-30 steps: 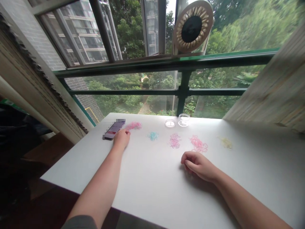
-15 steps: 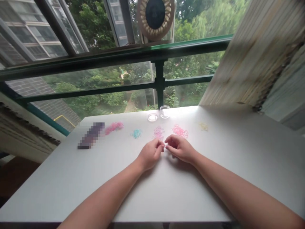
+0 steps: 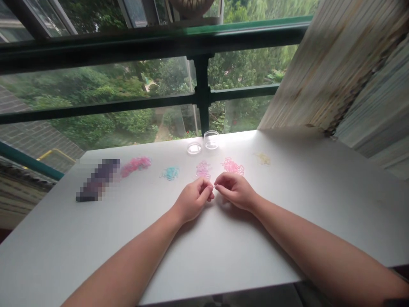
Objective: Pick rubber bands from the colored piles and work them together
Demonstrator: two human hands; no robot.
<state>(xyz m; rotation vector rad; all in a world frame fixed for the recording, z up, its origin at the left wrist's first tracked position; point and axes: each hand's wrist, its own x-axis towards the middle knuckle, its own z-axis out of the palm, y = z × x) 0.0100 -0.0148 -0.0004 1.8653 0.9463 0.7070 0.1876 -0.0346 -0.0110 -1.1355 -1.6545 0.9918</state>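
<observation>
Over the white table (image 3: 191, 264), my left hand (image 3: 194, 198) is closed in a pinch, thumb pressed to the curled forefinger. My right hand (image 3: 237, 192) pinches with thumb and forefinger right beside it, the fingertips of both hands nearly touching. A tiny pale bit shows between them, too small to name. Just beyond the hands lie a pile of small lilac loop-shaped pieces (image 3: 203, 169) and a pile of pink loop-shaped pieces (image 3: 233, 166). My right hand partly covers the near edge of the pink pile.
Further left are a turquoise pile (image 3: 171, 172), a pink-red heap (image 3: 136, 165) and a dark blurred-out object (image 3: 99, 180). A pale yellow pile (image 3: 263, 158) lies to the right. A clear round container (image 3: 211, 140) and a clear shallow dish (image 3: 194, 148) stand at the back, before the green railing (image 3: 201, 98).
The view has tilted down and shifted, so everything sits differently in the picture. My right thumb and forefinger have come together at the left hand's fingertips; before, they were apart.
</observation>
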